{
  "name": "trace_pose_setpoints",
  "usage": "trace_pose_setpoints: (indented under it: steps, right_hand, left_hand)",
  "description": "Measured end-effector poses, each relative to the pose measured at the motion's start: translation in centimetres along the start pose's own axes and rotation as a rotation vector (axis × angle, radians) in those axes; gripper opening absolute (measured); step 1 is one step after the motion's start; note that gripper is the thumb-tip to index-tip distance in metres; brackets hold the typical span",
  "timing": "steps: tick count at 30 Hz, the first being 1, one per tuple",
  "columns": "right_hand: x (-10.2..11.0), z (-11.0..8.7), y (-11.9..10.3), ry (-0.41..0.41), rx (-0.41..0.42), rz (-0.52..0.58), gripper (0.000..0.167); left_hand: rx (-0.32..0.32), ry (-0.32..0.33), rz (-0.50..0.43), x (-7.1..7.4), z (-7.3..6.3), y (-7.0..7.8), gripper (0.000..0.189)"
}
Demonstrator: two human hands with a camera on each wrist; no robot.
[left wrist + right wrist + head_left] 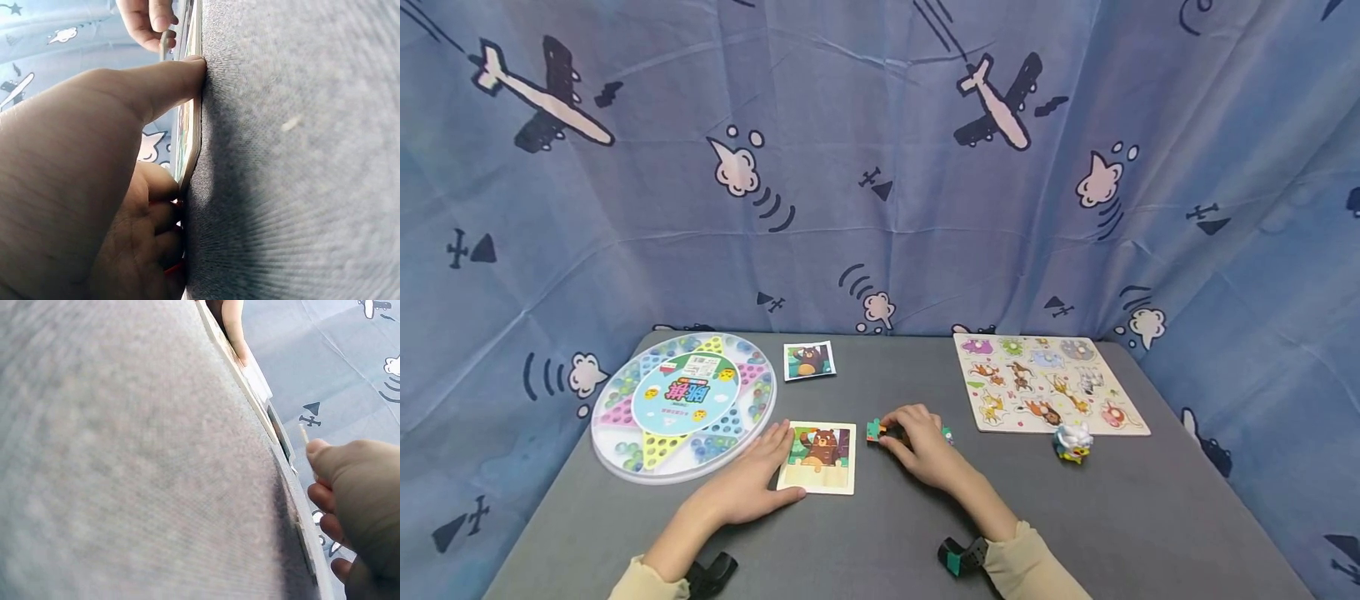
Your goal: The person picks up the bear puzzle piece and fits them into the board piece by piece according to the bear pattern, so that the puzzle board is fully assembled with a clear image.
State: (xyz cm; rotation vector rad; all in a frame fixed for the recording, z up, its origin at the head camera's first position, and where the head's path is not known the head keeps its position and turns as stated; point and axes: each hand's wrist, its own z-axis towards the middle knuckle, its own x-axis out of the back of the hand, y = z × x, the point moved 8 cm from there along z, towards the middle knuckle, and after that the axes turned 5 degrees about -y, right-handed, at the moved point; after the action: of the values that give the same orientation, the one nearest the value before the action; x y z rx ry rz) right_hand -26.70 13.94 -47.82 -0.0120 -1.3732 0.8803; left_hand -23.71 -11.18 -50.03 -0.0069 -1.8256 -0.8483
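Observation:
A square wooden puzzle board (816,481) with a bear picture lies on the table; bare wood shows along its near strip. My left hand (747,485) rests at the board's left side, fingers extended and thumb at the near left corner. Thumb and fingers of my right hand (925,448) pinch a small puzzle piece (875,431), just right of the board. In the right wrist view the puzzle piece (304,433) appears edge-on, raised off the table. Another colourful bit (947,434) peeks out beyond the right hand, mostly hidden.
Behind the board lies a small bear picture card (808,362). A round Chinese checkers box (617,454) sits at left. Toward the right are an animal puzzle board (1000,423) and a small white-topped toy figure (1072,442). A blue curtain (880,208) hangs behind the grey table (880,550).

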Motion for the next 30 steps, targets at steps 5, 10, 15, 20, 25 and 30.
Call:
trace_pose_setpoints:
  steps: [5, 10, 15, 20, 25, 30]
  right_hand:
    - [0.6, 0.2, -0.8, 0.026, -0.004, 0.032, 0.02]
    - [0.8, 0.5, -2.3, 0.019, -0.014, 0.061, 0.02]
    - [0.2, 1.1, -3.9, 0.001, -0.015, 0.087, 0.021]
    - [-0.8, 1.9, -5.2, -0.028, -0.008, 0.09, 0.021]
    - [-2.2, 2.5, -6.6, -0.074, 0.008, 0.062, 0.022]
    - [-3.8, 2.7, -8.1, -0.107, 0.041, 0.041, 0.021]
  left_hand:
    - [-0.008, 0.002, -0.003, 0.1, -0.1, 0.1, 0.1]
    - [-0.015, 0.002, 0.002, 0.3, -0.4, 0.4, 0.098]
    - [-0.02, 0.01, 0.014, 0.6, -0.9, 0.5, 0.094]
    - [-0.03, 0.015, 0.016, 0.7, -1.0, 0.6, 0.092]
    - [-0.033, 0.011, 0.018, 0.7, -1.0, 0.6, 0.09]
    - [-0.044, 0.015, 0.014, 0.9, -1.2, 0.6, 0.088]
